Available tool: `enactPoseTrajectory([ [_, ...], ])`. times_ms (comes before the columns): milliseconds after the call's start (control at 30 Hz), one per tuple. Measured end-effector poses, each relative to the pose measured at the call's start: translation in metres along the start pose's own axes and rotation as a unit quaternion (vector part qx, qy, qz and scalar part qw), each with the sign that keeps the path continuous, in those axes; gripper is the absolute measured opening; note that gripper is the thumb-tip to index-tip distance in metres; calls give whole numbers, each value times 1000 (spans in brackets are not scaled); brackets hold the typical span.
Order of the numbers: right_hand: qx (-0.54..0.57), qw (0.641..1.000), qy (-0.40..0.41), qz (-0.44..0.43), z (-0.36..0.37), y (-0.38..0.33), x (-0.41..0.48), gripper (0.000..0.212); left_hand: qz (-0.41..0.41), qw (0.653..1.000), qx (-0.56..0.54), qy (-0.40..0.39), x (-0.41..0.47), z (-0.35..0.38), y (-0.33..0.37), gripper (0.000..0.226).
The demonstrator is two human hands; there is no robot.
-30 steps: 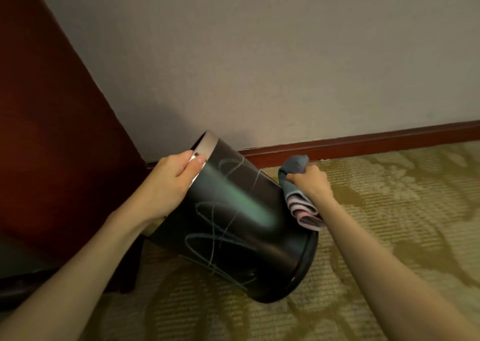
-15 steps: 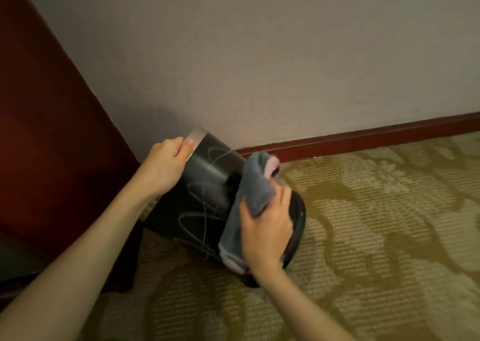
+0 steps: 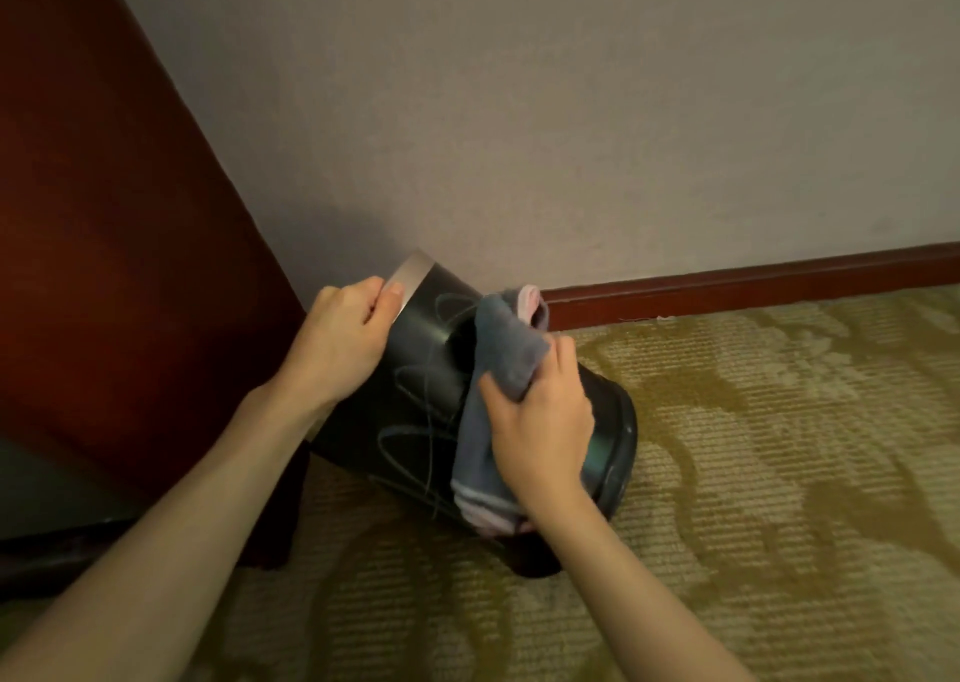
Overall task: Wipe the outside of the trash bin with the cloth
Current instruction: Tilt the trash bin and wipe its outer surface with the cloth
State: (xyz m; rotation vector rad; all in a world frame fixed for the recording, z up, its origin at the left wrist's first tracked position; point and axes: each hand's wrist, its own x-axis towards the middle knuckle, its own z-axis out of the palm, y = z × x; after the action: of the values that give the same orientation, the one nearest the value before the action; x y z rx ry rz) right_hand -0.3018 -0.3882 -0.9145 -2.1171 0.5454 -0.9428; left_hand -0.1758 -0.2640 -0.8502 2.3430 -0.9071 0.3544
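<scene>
A black trash bin (image 3: pixel 415 400) with pale scribble marks on its side lies tilted on the carpet, its silver rim up to the left and its base low to the right. My left hand (image 3: pixel 340 341) grips the silver rim. My right hand (image 3: pixel 540 421) presses a folded grey-blue cloth (image 3: pixel 498 369) with pink edges against the bin's upper side. The cloth drapes across the bin and hides part of its wall.
A dark red wooden panel (image 3: pixel 119 244) stands close on the left. A plain wall (image 3: pixel 571 109) with a red skirting board (image 3: pixel 753 283) runs behind the bin. Patterned olive carpet (image 3: pixel 779 473) covers the floor to the right and front.
My right hand brought the cloth from the bin's far right side onto its top face. Over the last half second both hands and the bin have stayed almost still.
</scene>
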Motion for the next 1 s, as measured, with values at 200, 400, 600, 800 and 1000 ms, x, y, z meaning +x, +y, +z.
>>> enactPoseTrajectory([
  [200,-20,988,-57,140,4,11,72,35,7,1000,-10,0,-5,-2,0,45],
  [400,-40,944,-221,243,20,52,127,55,2,999,-34,-2,-18,-5,-5,42],
  [600,-47,908,-280,308,21,81,139,62,10,998,-69,0,-24,-5,-1,41],
  [800,-111,928,-220,279,12,72,122,60,5,998,-53,-18,-18,-1,6,38],
  [1000,-89,968,-115,205,-2,26,93,41,-10,999,-34,-30,-13,-1,18,41],
])
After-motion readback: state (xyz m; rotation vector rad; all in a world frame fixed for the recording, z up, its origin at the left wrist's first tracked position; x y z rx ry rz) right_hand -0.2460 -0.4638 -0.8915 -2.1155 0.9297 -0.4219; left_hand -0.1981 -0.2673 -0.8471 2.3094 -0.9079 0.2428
